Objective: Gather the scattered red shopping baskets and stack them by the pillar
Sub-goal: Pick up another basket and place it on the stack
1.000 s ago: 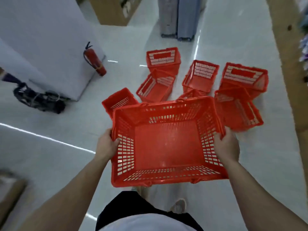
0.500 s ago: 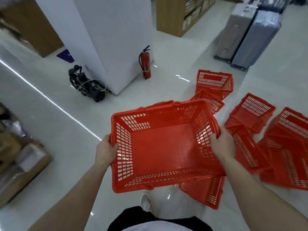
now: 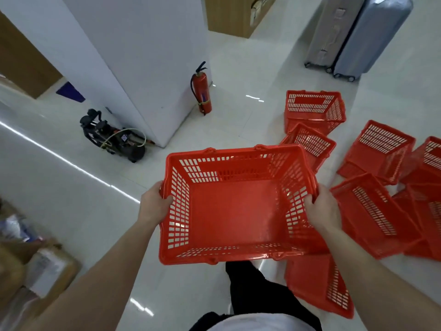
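Both hands, left (image 3: 155,206) and right (image 3: 322,211), gripped the side rims of one red slotted plastic shopping basket (image 3: 236,206), carried short of the square white pillar (image 3: 133,56). No stack stood there; the other red baskets (image 3: 379,149) lay scattered right of it.
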`<action>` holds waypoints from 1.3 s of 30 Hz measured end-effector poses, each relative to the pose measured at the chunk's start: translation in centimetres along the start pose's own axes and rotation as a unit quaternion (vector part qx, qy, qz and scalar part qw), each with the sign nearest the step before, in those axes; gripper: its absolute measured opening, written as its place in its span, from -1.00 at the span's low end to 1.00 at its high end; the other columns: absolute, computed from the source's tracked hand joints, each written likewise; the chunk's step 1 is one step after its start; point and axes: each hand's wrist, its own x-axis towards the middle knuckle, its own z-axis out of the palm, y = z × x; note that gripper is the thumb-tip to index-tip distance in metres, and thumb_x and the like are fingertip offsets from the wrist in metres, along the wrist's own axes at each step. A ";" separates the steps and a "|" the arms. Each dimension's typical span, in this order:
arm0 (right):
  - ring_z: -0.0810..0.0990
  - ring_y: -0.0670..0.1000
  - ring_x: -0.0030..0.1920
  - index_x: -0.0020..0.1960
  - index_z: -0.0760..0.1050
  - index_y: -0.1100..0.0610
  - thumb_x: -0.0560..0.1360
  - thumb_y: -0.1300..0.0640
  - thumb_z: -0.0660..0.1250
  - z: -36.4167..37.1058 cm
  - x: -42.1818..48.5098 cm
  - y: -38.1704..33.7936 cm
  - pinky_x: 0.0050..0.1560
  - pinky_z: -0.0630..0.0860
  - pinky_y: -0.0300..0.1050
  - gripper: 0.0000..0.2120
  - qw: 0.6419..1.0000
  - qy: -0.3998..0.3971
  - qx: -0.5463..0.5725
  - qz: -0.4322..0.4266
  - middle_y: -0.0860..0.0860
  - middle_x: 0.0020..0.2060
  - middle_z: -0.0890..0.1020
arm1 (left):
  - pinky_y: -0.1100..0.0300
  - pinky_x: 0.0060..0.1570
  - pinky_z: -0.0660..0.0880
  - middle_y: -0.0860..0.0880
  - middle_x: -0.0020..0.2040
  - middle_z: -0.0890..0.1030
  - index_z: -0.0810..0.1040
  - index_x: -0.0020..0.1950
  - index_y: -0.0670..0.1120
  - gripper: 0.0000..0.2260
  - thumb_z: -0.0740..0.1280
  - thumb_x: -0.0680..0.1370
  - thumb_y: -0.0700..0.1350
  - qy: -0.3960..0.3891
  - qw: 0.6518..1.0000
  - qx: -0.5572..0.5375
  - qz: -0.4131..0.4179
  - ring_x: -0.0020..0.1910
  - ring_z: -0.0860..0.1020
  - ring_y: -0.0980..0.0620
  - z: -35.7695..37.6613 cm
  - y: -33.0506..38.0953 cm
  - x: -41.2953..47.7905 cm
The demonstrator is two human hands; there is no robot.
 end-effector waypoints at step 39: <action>0.60 0.12 0.14 0.48 0.26 0.03 0.46 0.12 0.42 39.4 8.5 10.0 0.14 0.53 0.09 -0.36 0.825 0.075 0.218 0.516 0.06 0.22 0.56 | 0.12 -0.16 0.54 0.12 0.11 0.55 0.26 0.48 0.04 -0.41 0.40 0.52 0.11 -0.380 0.833 0.255 0.310 -0.07 0.60 0.07 41.3 7.4 49.8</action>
